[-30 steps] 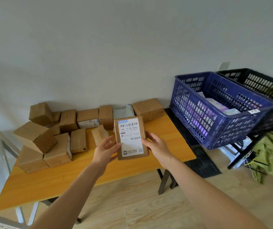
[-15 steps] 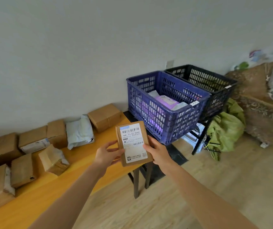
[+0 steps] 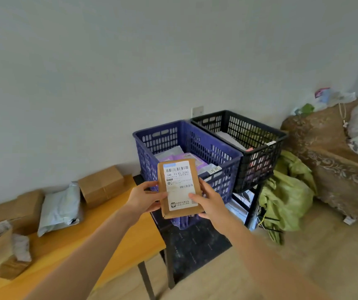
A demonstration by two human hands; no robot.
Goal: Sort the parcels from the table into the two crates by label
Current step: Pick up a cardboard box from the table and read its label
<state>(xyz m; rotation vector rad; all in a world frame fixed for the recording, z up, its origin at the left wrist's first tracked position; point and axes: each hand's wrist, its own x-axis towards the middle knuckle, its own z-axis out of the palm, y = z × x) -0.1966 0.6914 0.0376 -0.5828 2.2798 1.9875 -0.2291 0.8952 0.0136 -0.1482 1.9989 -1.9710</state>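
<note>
I hold a flat brown cardboard parcel [image 3: 179, 187] with a white printed label facing me. My left hand [image 3: 144, 198] grips its left edge and my right hand [image 3: 209, 203] grips its right edge, thumb on the label. The parcel hangs in the air in front of the near wall of the blue crate [image 3: 195, 146], which holds several pale and purple packets. Beside it on the right stands the black crate [image 3: 258, 137] with a grey packet inside. More parcels lie on the wooden table [image 3: 100, 241] at the left.
On the table lie a grey plastic mailer [image 3: 60, 208], a brown box [image 3: 101, 186] near the wall and other boxes at the left edge. The crates sit on a black metal stand. A green bag [image 3: 286, 195] lies on the floor beside a patterned sofa [image 3: 333, 169].
My view has swung right, from the table to the crates. Both hands have carried the labelled parcel off the table toward the blue crate.
</note>
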